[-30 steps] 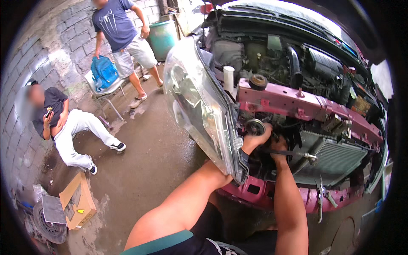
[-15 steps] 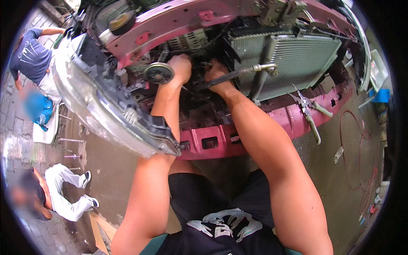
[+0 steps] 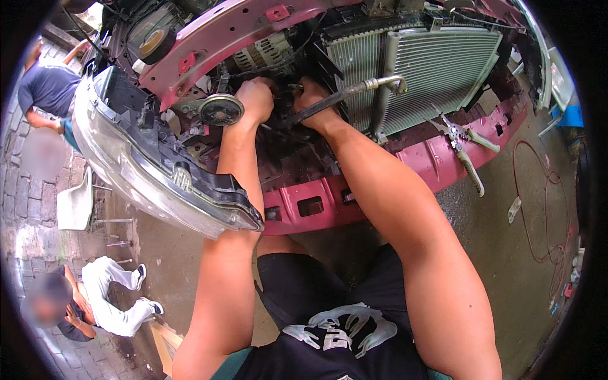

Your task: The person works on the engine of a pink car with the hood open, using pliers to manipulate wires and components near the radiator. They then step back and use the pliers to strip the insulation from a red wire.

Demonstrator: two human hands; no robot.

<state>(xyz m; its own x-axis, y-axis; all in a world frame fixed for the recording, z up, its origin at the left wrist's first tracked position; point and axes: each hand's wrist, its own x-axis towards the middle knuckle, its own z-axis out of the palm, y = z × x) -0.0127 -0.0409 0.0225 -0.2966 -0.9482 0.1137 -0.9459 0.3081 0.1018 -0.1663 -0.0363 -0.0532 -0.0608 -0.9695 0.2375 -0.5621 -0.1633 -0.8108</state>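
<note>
Both my hands reach into the front of a car with its bumper cover off. My left hand [image 3: 255, 101] is curled beside a round black horn [image 3: 221, 110], its fingertips hidden among dark parts. Close by on the right, my right hand [image 3: 311, 104] is closed too, partly behind a black hose [image 3: 335, 101] with a metal pipe end. What either hand grips is too dark to make out. Above them sits an alternator [image 3: 263, 54]. A finned condenser [image 3: 443, 73] stands to the right. My left forearm passes under the loose-looking headlight [image 3: 152, 177].
Pliers [image 3: 457, 134] lie on the pink lower crossbar [image 3: 316, 202]. A roll of tape [image 3: 156, 45] rests on the upper pink beam [image 3: 209, 47]. Two people are at left, near a white chair [image 3: 75, 206]. A red hose [image 3: 532, 247] lies on the wet floor at right.
The view has shifted slightly, so the car parts sit a little differently in it. My hands stay among the same parts. At far left, a person has risen off the white chair.
</note>
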